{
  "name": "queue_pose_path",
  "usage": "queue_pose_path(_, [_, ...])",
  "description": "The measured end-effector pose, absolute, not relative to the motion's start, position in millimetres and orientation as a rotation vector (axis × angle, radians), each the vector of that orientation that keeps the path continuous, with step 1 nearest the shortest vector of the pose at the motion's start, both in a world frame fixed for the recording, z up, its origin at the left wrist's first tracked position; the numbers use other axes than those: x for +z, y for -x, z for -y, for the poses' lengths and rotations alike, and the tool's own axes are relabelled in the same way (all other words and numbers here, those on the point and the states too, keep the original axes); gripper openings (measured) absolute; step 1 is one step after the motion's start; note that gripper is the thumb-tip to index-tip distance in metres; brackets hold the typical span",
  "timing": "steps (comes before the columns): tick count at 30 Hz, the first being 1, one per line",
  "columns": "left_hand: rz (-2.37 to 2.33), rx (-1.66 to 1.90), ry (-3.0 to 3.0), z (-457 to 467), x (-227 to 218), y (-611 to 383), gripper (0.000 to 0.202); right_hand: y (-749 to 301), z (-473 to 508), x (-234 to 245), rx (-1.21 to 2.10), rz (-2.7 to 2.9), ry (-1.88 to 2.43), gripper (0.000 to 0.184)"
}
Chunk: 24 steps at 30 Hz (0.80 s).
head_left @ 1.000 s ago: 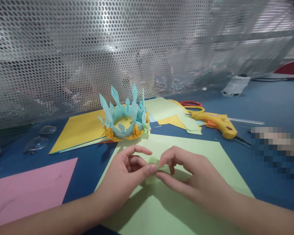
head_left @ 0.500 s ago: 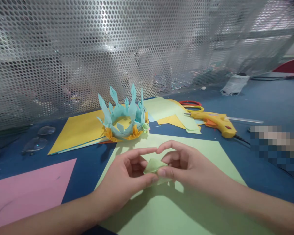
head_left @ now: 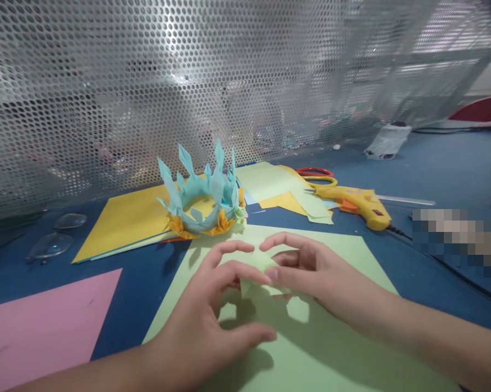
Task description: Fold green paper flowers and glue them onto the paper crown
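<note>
A small folded piece of light green paper (head_left: pixel 251 287) is held above a large light green sheet (head_left: pixel 319 354). My right hand (head_left: pixel 306 267) pinches it between thumb and fingers from the right. On the other side, my left hand (head_left: pixel 216 305) has its thumb lowered and spread away, with its fingers stretched out and touching the folded paper's left part. Part of the folded paper is hidden behind the fingers. Behind the hands stands a light blue paper crown (head_left: pixel 200 215) with pointed tips and orange paper flowers round its base.
Yellow paper (head_left: pixel 118 218) lies under the crown, and pink paper (head_left: pixel 53 321) is at left. A yellow glue gun (head_left: pixel 371 209) and scissors (head_left: pixel 319 179) lie at right near paper scraps. Glasses (head_left: pixel 51 245) sit at far left. A perforated metal panel (head_left: pixel 147 81) stands behind.
My left thumb has let go of the folded paper and moved down, and the left fingers have straightened. My right hand keeps its pinch. The view has shifted slightly.
</note>
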<state>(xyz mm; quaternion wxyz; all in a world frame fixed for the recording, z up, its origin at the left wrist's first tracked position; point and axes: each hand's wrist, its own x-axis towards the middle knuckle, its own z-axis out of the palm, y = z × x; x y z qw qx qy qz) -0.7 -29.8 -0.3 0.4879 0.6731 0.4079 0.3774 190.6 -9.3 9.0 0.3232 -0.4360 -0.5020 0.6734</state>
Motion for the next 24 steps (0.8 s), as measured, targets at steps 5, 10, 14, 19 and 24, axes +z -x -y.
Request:
queue_pose_path(5, [-1.126,0.993,-1.796,31.0,0.1,1.7,0.029,-191.3,8.3,9.6,1.797,1.332,1.143,0.04])
queue_pose_path(10, [-1.242,1.014,-1.701,30.6,0.6,1.9,0.034,-191.5,9.0,8.9,1.889,1.357,1.138,0.042])
queue_pose_path(14, [-1.241,1.114,-1.758,31.7,-0.5,2.0,0.042,-191.8,11.6,5.9,1.943,1.332,1.129,0.046])
queue_pose_path(19, [-1.13,1.157,-1.877,34.1,-0.2,3.4,0.041,-191.7,14.9,4.3,2.027,1.192,1.107,0.05])
queue_pose_path(24, [-1.131,1.187,-1.882,36.0,0.9,4.1,0.031,-189.5,16.0,2.2,2.072,1.112,0.999,0.047])
